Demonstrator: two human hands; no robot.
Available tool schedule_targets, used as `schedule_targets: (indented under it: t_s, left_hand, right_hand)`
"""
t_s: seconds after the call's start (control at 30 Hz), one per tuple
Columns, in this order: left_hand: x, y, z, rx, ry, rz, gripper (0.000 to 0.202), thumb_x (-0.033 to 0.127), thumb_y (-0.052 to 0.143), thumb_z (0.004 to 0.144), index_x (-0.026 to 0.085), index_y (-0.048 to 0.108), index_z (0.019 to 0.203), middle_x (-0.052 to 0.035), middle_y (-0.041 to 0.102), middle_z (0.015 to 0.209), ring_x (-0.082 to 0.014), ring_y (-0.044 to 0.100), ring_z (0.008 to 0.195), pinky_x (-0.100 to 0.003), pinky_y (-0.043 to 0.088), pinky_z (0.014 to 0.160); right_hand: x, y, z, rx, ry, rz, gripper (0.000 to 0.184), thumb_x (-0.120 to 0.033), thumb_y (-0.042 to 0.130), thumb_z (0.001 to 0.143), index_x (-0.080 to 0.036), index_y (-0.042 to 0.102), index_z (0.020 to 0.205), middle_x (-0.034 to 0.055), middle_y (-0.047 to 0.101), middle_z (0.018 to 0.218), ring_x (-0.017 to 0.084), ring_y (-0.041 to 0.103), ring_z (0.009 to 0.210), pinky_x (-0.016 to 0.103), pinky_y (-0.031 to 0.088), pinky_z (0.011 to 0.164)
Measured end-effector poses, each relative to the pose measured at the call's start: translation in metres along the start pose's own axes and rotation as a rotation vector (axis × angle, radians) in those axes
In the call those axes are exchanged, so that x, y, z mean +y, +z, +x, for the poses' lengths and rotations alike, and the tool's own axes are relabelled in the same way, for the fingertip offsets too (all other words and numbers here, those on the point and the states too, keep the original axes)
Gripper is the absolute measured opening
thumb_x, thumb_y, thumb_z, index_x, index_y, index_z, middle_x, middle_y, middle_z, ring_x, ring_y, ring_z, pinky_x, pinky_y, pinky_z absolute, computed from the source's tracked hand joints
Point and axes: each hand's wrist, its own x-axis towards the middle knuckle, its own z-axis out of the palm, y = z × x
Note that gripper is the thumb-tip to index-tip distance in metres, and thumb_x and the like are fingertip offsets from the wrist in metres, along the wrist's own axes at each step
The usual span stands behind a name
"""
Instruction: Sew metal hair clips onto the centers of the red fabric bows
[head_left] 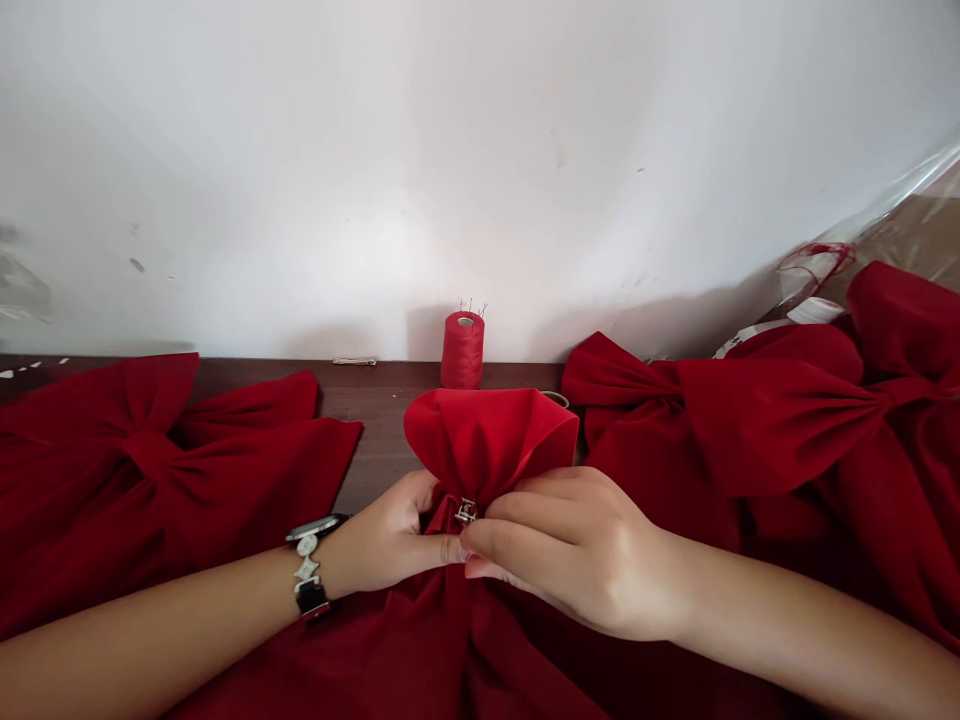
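Note:
A red fabric bow [491,430] is gathered between my two hands in the middle of the view, its upper loop standing up. A small metal clip [466,511] sits at the gathered centre. My left hand [397,530], with a watch on the wrist, grips the bow from the left, thumb across the front and the other fingers hidden behind the cloth. My right hand [577,550] is closed at the bow's centre just below the clip, its fingertips meeting my left thumb. Long red tails of the bow hang down toward me.
Behind the bow a spool of red thread [463,350] stands on the dark table [375,400], needles stuck in its top. Finished red bows [150,450] lie at left, and more red bows [780,410] are piled at right. A flat metal clip [354,361] lies by the white wall.

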Motion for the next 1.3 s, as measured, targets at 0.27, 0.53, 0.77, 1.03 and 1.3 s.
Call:
schedule_targets:
  t_s: [0.27, 0.53, 0.77, 1.03, 1.3]
  left_hand:
    - [-0.002, 0.0, 0.0, -0.019, 0.064, -0.086, 0.043, 0.05, 0.071, 0.077, 0.018, 0.062, 0.104, -0.0019, 0.065, 0.088, -0.0188, 0.059, 0.084, -0.028, 0.048, 0.079]
    - [-0.001, -0.003, 0.002, -0.21, -0.047, -0.229, 0.041, 0.055, 0.072, 0.074, 0.017, 0.057, 0.081, 0.0053, 0.052, 0.068, -0.0098, 0.044, 0.062, -0.022, 0.041, 0.063]
    - [-0.003, -0.007, 0.001, -0.322, -0.18, -0.169, 0.048, 0.061, 0.071, 0.071, 0.017, 0.055, 0.067, 0.0067, 0.047, 0.061, -0.0075, 0.037, 0.056, -0.02, 0.036, 0.055]
    - [-0.001, -0.005, 0.003, -0.316, -0.155, -0.089, 0.047, 0.06, 0.068, 0.074, 0.016, 0.054, 0.071, 0.005, 0.05, 0.066, -0.0093, 0.043, 0.062, -0.021, 0.037, 0.06]
    - [0.002, -0.003, 0.006, -0.119, -0.049, -0.189, 0.038, 0.049, 0.071, 0.078, 0.017, 0.058, 0.093, 0.0013, 0.056, 0.083, -0.0127, 0.048, 0.074, -0.024, 0.043, 0.072]
  right_hand:
    - [0.015, -0.003, -0.002, 0.119, 0.17, 0.397, 0.035, -0.033, 0.062, 0.09, -0.016, 0.051, 0.062, -0.0038, 0.053, 0.052, 0.005, 0.042, 0.047, 0.018, 0.033, 0.046]
    - [0.03, -0.006, 0.004, -0.08, 0.387, 0.594, 0.019, -0.005, 0.05, 0.086, -0.015, 0.058, 0.072, 0.0016, 0.064, 0.071, 0.01, 0.054, 0.064, 0.021, 0.045, 0.065]
    - [0.033, 0.007, -0.002, -0.149, 0.512, 1.05, 0.02, -0.025, 0.058, 0.091, -0.015, 0.06, 0.074, 0.002, 0.063, 0.067, 0.011, 0.055, 0.063, 0.023, 0.046, 0.062]
    - [0.038, 0.022, -0.003, -0.088, 0.658, 1.401, 0.032, -0.045, 0.069, 0.082, -0.014, 0.06, 0.084, -0.0031, 0.056, 0.062, 0.005, 0.05, 0.05, 0.016, 0.04, 0.046]
    - [0.05, -0.009, 0.004, -0.178, 0.9, 1.157, 0.034, -0.043, 0.072, 0.08, -0.012, 0.058, 0.087, 0.0043, 0.069, 0.075, 0.011, 0.067, 0.055, 0.017, 0.05, 0.045]
